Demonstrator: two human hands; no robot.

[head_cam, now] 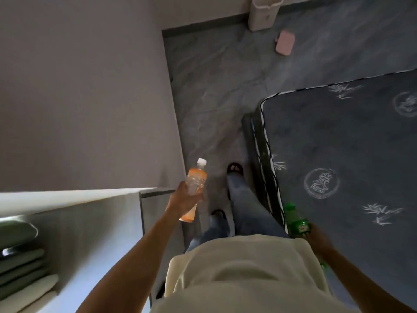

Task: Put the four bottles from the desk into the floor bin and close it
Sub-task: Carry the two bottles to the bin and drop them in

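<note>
My left hand grips an orange bottle with a white cap, held out over the floor beside the desk's end. Low on the right, beside the mattress edge, my right hand holds a green bottle, cap pointing forward. The cream floor bin stands against the far wall at the top of the view; only its lower body shows, and its lid is out of frame.
A white desk with stacked pale items fills the lower left, and a grey wall runs along the left. A dark patterned mattress lies on the right. A pink object sits on the grey floor near the bin. My legs and slippers stand between desk and mattress.
</note>
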